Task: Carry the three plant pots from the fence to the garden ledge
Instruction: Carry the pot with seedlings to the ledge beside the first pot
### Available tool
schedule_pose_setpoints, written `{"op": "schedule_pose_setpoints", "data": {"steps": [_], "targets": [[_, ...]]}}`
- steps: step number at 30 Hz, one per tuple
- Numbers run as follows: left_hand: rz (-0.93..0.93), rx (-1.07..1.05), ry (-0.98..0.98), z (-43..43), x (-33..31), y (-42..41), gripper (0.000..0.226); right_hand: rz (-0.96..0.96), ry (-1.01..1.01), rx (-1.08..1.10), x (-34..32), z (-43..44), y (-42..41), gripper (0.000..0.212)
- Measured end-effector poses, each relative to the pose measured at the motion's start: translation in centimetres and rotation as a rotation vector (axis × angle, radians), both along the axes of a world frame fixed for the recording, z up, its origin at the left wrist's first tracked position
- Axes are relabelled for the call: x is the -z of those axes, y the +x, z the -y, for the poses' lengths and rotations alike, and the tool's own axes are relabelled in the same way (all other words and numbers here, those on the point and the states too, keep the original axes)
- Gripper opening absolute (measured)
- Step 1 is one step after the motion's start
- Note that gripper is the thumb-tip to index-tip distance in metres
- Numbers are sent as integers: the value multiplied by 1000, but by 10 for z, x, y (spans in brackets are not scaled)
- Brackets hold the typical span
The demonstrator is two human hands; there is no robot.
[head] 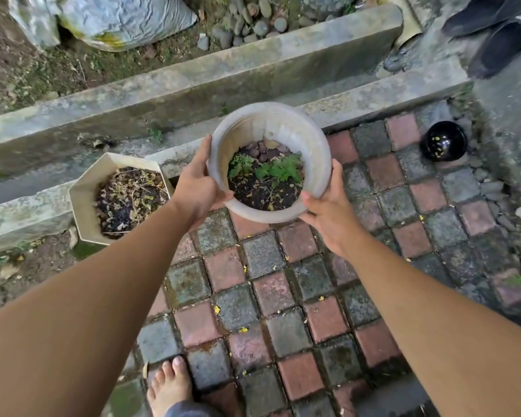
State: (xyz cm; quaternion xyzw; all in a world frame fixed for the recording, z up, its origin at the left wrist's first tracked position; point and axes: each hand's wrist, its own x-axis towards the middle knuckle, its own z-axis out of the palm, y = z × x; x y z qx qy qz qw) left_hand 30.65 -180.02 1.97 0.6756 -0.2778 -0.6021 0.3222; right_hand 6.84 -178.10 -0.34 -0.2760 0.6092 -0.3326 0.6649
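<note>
A round grey plant pot point(283, 121) with dark soil, pebbles and small green plants is held up in the middle of the head view, above the paving near the concrete ledge point(388, 94). My left hand point(194, 185) grips its left rim and my right hand point(325, 212) grips its lower right rim. A cream hexagonal pot point(88, 188) full of dry leaves and soil stands on the ledge to the left, apart from the round pot. A small black round pot point(443, 141) lies on the paving at the right.
Red and grey paving stones point(283, 296) cover the ground below. Behind the ledge run a drain channel and a second concrete kerb point(193, 76). Grey sacks point(118, 16) and pebbles lie beyond. My bare foot point(169, 386) is at the bottom.
</note>
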Motion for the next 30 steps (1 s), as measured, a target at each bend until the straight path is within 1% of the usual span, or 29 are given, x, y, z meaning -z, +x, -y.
{"op": "schedule_pose_setpoints", "data": {"steps": [3, 6, 9, 11, 14, 17, 19, 24, 27, 30], "targets": [[20, 36, -13, -8, 3, 1, 118, -86, -28, -53, -1, 5, -2, 86], [40, 37, -9, -15, 4, -3, 123, -245, -98, -96, -8, 19, -1, 77], [110, 73, -12, -14, 4, -10, 124, -383, -125, -123, -12, 30, -6, 79], [137, 62, -7, -11, 4, -14, 126, -426, -115, -131, -11, 30, -8, 84], [145, 26, 9, -11, 5, -16, 125, -441, -101, -136, -9, 31, -9, 85], [35, -56, 32, -16, 7, -25, 123, -429, -95, -149, -13, 45, -13, 83], [27, -68, 27, -17, 8, -33, 123, -443, -109, -160, -16, 57, -18, 83], [94, -20, 18, -16, 10, -36, 126, -471, -125, -210, -12, 63, -21, 83], [149, 29, 7, -17, 8, -37, 125, -461, -132, -209, -10, 64, -24, 85], [199, 27, 4, -19, 8, -44, 124, -465, -174, -220, -10, 69, -29, 84]]}}
